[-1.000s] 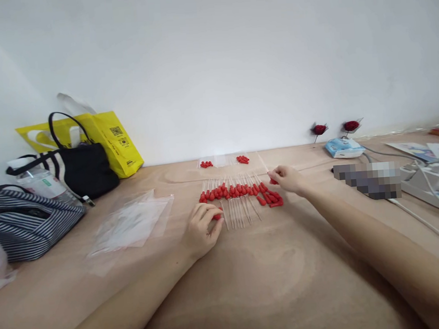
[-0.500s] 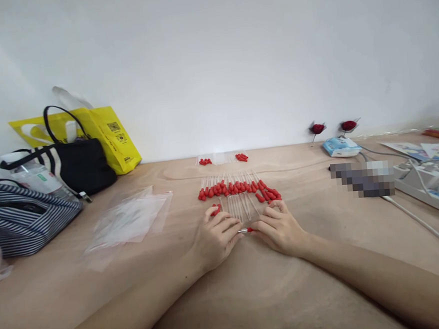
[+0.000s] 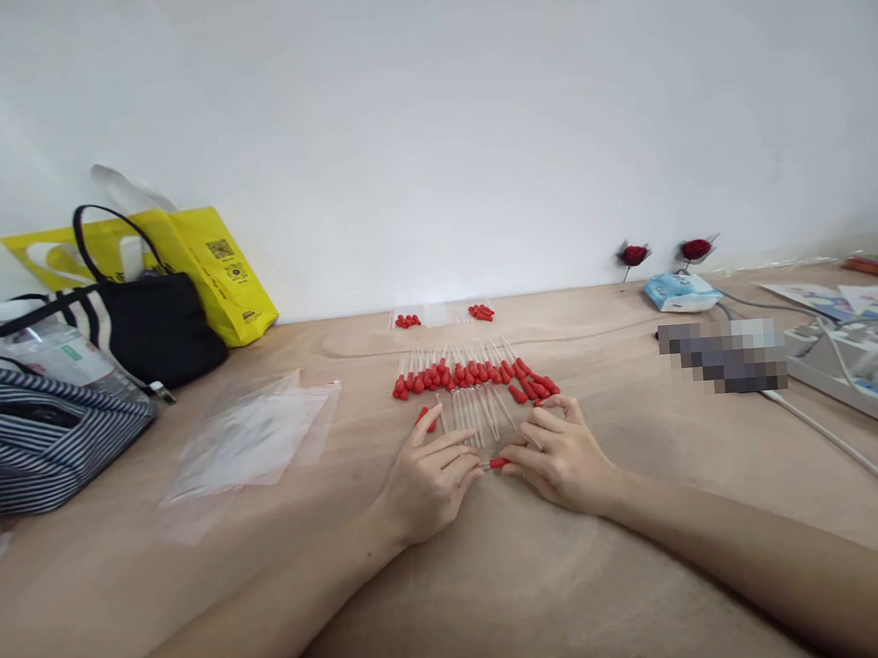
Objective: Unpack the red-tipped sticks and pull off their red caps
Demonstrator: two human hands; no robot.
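Pinched in my left hand (image 3: 434, 478) is a thin glass dropper tube (image 3: 485, 464), mostly hidden by the fingers. My right hand (image 3: 559, 458) grips the red rubber bulb (image 3: 497, 462) at the tube's right end. The two hands nearly meet, low over the table. Just beyond them lie several bare glass tubes (image 3: 471, 417) side by side. Loose red bulbs (image 3: 520, 393) lie by my right fingertips, and a red bulb (image 3: 422, 416) shows by my left index finger. Farther back is a row of droppers (image 3: 449, 375) with red bulbs on, tips pointing away.
Clear plastic bags (image 3: 255, 442) lie to the left. Behind them stand a striped pouch (image 3: 56, 436), a black bag (image 3: 153, 329) and a yellow bag (image 3: 232, 273). A bagged dropper set (image 3: 444, 315) lies near the wall. At right are a blue tissue pack (image 3: 681, 292) and a white cable (image 3: 845, 446).
Less glass and more of the red bulb now show between my hands. My left index finger has lifted and straightened slightly. The view has shifted a little.
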